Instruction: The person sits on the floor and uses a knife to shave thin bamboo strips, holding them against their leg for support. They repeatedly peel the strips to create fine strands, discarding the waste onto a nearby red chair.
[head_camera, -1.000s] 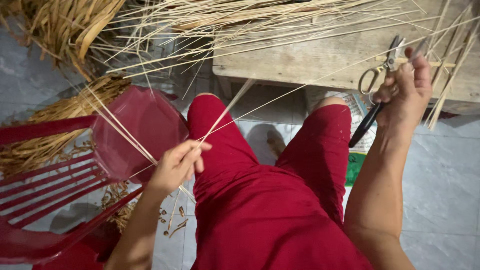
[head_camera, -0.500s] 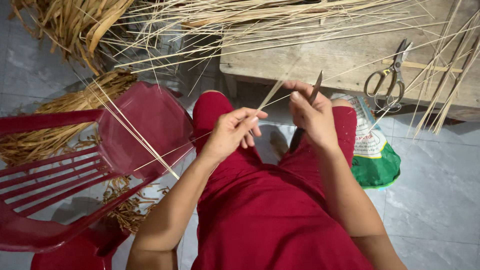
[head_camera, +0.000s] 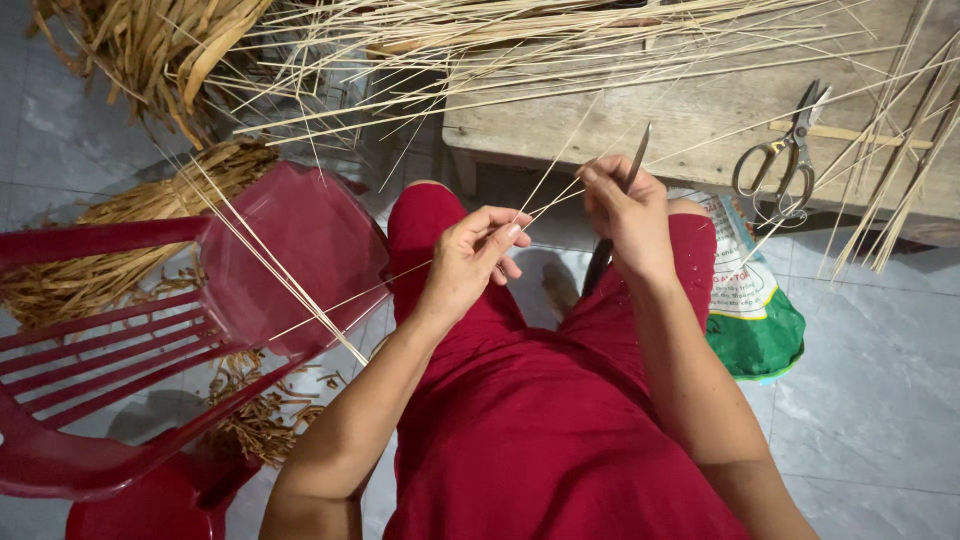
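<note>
The left hand (head_camera: 475, 255) pinches a thin strip (head_camera: 545, 205) taut, fingers closed on it. The right hand (head_camera: 620, 205) grips a knife (head_camera: 632, 165), blade up against the strip. Scissors (head_camera: 785, 160) lie on the table (head_camera: 700, 110).

Person, head view: red garment (head_camera: 560, 440) covering lap and both thighs, plain, no pattern; 2 bare forearms, no sleeves in view; hands ungloved, no rings or watch visible.

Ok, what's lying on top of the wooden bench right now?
On the wooden bench lie scissors and many thin pale strips. What lies beneath the strips is covered.
</note>
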